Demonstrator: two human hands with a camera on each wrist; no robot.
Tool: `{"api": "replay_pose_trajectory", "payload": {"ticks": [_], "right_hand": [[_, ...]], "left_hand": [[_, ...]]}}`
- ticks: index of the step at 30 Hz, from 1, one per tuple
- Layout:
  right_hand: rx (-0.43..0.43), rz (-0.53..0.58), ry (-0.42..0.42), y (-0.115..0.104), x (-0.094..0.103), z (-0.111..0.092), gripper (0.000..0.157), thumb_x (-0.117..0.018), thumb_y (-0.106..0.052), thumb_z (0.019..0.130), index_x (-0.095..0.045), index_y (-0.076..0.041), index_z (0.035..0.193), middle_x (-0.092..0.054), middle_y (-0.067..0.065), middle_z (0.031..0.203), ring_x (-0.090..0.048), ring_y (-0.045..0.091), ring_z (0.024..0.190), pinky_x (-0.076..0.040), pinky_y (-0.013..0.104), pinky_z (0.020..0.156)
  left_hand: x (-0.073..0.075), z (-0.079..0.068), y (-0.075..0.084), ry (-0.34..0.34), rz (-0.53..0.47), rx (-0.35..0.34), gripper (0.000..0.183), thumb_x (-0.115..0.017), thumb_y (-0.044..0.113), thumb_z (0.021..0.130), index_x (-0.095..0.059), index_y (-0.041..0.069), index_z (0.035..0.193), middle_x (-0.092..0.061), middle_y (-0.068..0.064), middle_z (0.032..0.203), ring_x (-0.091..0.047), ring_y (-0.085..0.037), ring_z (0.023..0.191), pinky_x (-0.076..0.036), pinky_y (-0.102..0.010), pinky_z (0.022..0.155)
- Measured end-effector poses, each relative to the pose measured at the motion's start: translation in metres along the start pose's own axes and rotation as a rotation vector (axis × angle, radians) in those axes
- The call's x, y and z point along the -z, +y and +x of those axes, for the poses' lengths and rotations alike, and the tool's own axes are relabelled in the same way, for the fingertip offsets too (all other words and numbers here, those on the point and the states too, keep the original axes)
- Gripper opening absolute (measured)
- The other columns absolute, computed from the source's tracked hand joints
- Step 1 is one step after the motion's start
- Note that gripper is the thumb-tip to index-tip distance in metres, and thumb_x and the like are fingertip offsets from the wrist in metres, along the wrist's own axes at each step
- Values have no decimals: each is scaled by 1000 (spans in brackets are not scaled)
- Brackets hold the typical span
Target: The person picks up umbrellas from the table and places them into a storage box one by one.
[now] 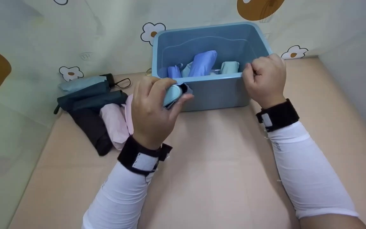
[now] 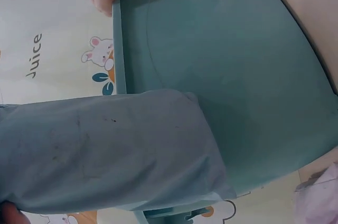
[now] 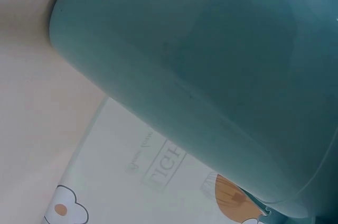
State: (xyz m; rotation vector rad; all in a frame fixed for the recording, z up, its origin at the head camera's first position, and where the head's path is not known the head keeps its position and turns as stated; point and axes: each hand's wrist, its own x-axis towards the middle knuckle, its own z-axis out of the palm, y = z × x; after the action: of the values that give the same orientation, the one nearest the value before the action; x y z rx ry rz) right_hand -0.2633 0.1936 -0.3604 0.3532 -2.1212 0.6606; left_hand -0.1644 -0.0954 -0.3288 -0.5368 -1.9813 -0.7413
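Note:
My left hand point(image 1: 152, 109) grips a folded light-blue umbrella point(image 1: 172, 94) near the bin's front left corner. In the left wrist view the umbrella's grey-blue fabric point(image 2: 105, 152) stretches across the bin's front wall point(image 2: 227, 76). The right hand point(image 1: 267, 79) has its fingers curled over the rim at the front right corner of the blue plastic bin point(image 1: 214, 93). Inside the bin lie a periwinkle-blue folded umbrella point(image 1: 203, 63), a pale-teal one point(image 1: 230, 67) and a smaller blue bundle point(image 1: 174, 72). The right wrist camera mostly sees the bin's outer wall point(image 3: 185, 65).
Left of the bin is a pile of folded umbrellas: light blue point(image 1: 83, 84), dark teal point(image 1: 87, 95), black point(image 1: 91, 127) and pink point(image 1: 114, 124). A wrist loop point(image 1: 124, 83) sticks out of it. Behind the bin hangs a patterned sheet point(image 1: 116, 31); the tabletop point(image 1: 214, 165) is peach-coloured.

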Motion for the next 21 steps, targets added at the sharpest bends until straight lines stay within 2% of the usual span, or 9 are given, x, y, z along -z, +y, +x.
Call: {"api": "replay_pose_trajectory", "payload": {"ticks": [7,10,15,18,21], "right_hand": [[4,-8,-6,0,0,1,46,-51,-23,94,-40,-5,53,-40,14,52,-42,39,64,-30,49,69],[10,-9,-7,0,0,1,45,-52,-20,93,-40,-4,53,-40,15,52,-42,39,64,-30,49,69],[21,-13,-15,0,1,1,46,-52,-20,94,-42,-3,53,-41,16,52,-43,39,65,-31,49,68],[13,-8,-13,1,1,1,47,-52,-21,94,-41,-3,53,-41,15,52,-44,39,65,-31,50,69],[-1,1,-9,2,0,0,47,-52,-22,94,-41,-4,52,-40,15,52,-44,40,66,-31,50,70]], "left_hand": [[4,1,2,140,-84,8,51,-74,51,95,-70,2,109,-62,-17,99,-59,-30,91,-50,-45,77],[5,1,3,183,-112,4,54,-72,54,95,-70,1,108,-63,-16,98,-58,-30,88,-49,-43,75],[4,1,1,296,-189,23,60,-75,55,92,-66,-1,107,-61,-19,99,-56,-32,89,-45,-39,77],[3,2,-2,324,-204,34,60,-76,55,91,-64,-1,107,-61,-19,99,-56,-32,91,-44,-37,80],[4,3,-3,319,-202,25,59,-76,54,91,-65,-1,107,-61,-19,99,-56,-33,92,-44,-37,81]]}}
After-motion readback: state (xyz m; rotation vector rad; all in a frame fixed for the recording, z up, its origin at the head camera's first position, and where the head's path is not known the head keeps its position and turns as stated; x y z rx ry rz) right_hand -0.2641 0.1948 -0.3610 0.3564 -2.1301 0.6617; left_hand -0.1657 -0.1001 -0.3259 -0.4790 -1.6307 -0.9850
